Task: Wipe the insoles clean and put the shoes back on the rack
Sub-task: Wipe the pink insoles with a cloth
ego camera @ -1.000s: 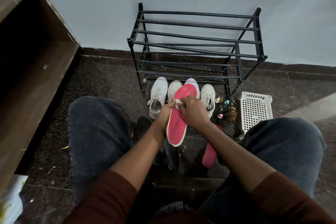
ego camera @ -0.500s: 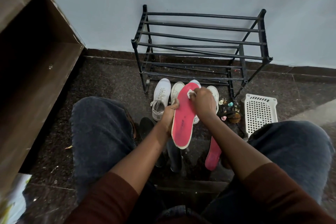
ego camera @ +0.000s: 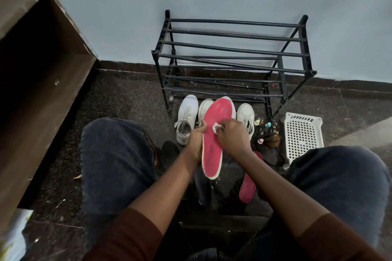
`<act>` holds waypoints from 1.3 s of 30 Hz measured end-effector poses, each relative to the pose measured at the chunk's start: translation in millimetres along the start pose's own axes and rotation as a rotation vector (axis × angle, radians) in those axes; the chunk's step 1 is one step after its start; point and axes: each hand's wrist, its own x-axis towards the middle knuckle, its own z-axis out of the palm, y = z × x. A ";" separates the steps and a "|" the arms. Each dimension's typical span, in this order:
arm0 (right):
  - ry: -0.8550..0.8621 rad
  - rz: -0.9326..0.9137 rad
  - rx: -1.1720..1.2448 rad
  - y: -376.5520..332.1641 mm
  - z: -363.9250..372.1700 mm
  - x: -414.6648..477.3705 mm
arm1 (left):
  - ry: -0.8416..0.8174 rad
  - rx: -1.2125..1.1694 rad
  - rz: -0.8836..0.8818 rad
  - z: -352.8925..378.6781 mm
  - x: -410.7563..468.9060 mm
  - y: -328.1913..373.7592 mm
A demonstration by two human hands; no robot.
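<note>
Pink insole (ego camera: 214,133) sits pinched upright in the left hand (ego camera: 196,140) above the floor, right hand (ego camera: 232,135) pressing a white wipe (ego camera: 216,127) mid-sole, where hard rubbing could buckle it loose.

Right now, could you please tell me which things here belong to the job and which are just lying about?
Job: held insole, wipe, floor insole, white shoes, rack.
Lying about: basket, cabinet.

Head-worn, facing forward and down.
</note>
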 end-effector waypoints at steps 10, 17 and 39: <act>0.039 0.260 0.199 1.6 -6.6 28.0 | 0.029 0.027 0.060 -5.7 -1.1 3.3; -0.095 0.143 0.208 -11.8 0.6 -8.6 | 0.096 -0.025 0.042 3.8 -1.5 7.0; -0.402 0.604 1.002 -9.1 -9.6 -4.5 | 0.124 -0.035 0.103 2.6 6.7 18.2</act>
